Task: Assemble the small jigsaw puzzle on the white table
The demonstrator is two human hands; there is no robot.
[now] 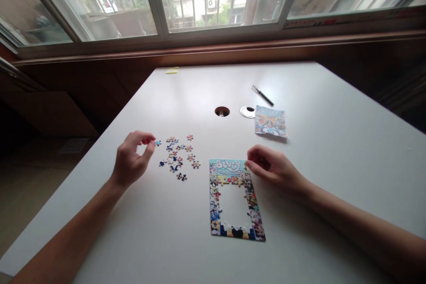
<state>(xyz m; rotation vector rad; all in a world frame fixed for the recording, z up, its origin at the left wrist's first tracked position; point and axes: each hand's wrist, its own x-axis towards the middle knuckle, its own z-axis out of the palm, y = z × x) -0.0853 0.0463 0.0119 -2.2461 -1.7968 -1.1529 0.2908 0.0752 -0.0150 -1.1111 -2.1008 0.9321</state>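
1. Currently, head view: my left hand [131, 159] pinches a blue piece [159, 143] at its fingertips, beside the loose pieces [173, 158].
2. My right hand [274, 166] meets the upper right corner of the puzzle board [228, 165]; grip there, cannot tell.

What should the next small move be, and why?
Probably bring the blue piece, at the fingertips of the left hand, over to the puzzle board: its middle is unfilled, and the right hand is at its upper right corner.
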